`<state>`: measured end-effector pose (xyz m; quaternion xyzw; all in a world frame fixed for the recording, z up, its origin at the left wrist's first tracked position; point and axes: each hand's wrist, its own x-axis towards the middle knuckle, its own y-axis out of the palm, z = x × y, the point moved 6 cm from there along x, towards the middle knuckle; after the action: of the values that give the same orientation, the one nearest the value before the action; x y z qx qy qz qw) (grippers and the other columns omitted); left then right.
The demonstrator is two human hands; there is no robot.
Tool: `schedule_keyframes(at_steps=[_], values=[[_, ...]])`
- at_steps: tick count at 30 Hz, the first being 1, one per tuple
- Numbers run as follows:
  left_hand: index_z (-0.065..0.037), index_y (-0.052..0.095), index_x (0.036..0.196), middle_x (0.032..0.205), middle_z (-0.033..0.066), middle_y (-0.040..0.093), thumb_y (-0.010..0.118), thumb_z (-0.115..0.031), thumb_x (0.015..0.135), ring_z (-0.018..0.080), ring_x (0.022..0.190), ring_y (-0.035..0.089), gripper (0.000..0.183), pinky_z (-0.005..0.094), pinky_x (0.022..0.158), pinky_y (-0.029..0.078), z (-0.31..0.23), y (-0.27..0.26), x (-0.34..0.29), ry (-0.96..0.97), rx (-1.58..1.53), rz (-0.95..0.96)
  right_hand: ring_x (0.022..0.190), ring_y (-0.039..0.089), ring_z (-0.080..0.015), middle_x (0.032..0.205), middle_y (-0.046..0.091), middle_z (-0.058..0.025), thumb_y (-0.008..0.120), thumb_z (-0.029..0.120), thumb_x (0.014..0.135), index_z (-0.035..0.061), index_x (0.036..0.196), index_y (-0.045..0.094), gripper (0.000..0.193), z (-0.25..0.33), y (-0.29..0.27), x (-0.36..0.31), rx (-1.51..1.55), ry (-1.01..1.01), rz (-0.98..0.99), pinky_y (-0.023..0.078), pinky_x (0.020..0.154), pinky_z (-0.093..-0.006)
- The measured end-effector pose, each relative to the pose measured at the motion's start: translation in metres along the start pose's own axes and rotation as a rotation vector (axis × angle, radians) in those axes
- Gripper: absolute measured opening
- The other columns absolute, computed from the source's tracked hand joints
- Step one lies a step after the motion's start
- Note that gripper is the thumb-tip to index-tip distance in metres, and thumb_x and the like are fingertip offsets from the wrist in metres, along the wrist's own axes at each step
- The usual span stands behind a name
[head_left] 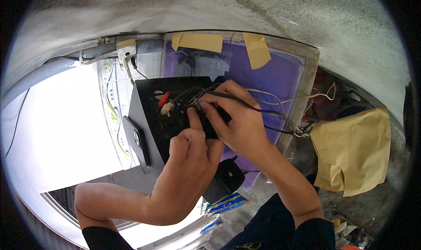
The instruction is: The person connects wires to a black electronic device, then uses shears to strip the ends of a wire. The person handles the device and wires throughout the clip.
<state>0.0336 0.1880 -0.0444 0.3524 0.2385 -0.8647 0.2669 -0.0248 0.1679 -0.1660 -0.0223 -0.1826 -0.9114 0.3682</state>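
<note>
A black speaker box (151, 96) stands before me, its panel facing me. A red plug (163, 99) and a cream plug (166, 108) sit in sockets on that panel. My left hand (186, 158) points its index finger against the panel beside the sockets, the other fingers curled with nothing visible in them. My right hand (241, 125) pinches a thin wire (199, 101) close to that fingertip; the wire's end is hidden by the fingers. Dark cables (272, 113) run behind and over my right hand toward the right.
Under the box lies a purple surface (285, 74) with a wooden edge (309, 74) and tape pieces (201, 42). A black phone-like object (138, 140) rests against the box's left side. Brown paper (351, 151) lies at right. A wall socket (127, 50) holds plugs at upper left.
</note>
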Motion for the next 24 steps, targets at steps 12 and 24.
schedule_keyframes(at_steps=[12, 24], values=[[-0.011, 0.061, 0.095, 0.137, 0.0212, 0.068, 0.068, -0.026, 0.086, 0.0205, 0.085, 0.049, 0.018, 0.0371, 0.071, 0.035, 0.004, 0.003, 0.006, -0.043, -0.086, -0.08, 0.094, 0.066, -0.0348, 0.103, 0.07, -0.0128, 0.07, 0.013, 0.09, 0.0051, 0.106, 0.073, 0.018, 0.008, 0.004, 0.0, -0.176, -0.162, 0.009, 0.052, 0.086, -0.0458], [-0.012, 0.055, 0.095, 0.133, 0.0221, 0.07, 0.068, -0.021, 0.089, 0.0218, 0.089, 0.051, 0.017, 0.0361, 0.074, 0.037, 0.004, 0.005, -0.004, -0.096, -0.145, -0.133, 0.088, 0.063, -0.0372, 0.093, 0.068, -0.0134, 0.073, 0.005, 0.086, 0.0033, 0.097, 0.067, 0.012, -0.003, 0.0, 0.002, -0.068, -0.05, -0.096, 0.047, 0.079, -0.0481]])
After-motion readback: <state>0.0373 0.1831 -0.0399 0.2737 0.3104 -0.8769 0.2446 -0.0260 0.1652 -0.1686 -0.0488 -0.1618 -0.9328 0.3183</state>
